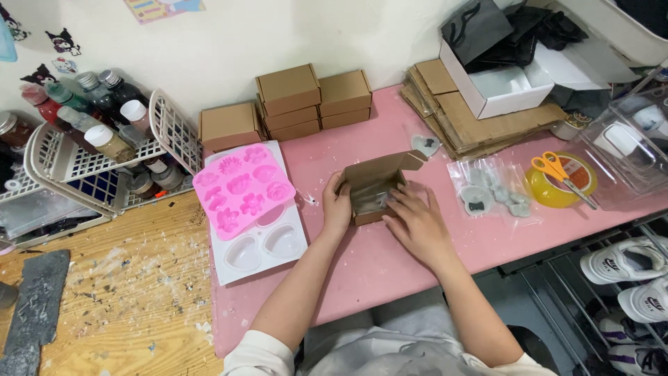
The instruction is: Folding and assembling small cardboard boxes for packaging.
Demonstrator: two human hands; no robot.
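Small open cardboard box (374, 186) sits mid-counter, lid flap up. My left hand (337, 207) grips its left wall; my right hand (415, 221) lies flat, fingers reaching inside onto a clear wrapped item. To seat it well, I judge: keep the left hand bracing, press evenly, keep the flap clear. Pink counter (362, 271) is speckled with white flecks. Pink flower mold (242, 188) to the left, stacked closed boxes (289, 101) behind against the wall, orange scissors (562, 175) to the right.
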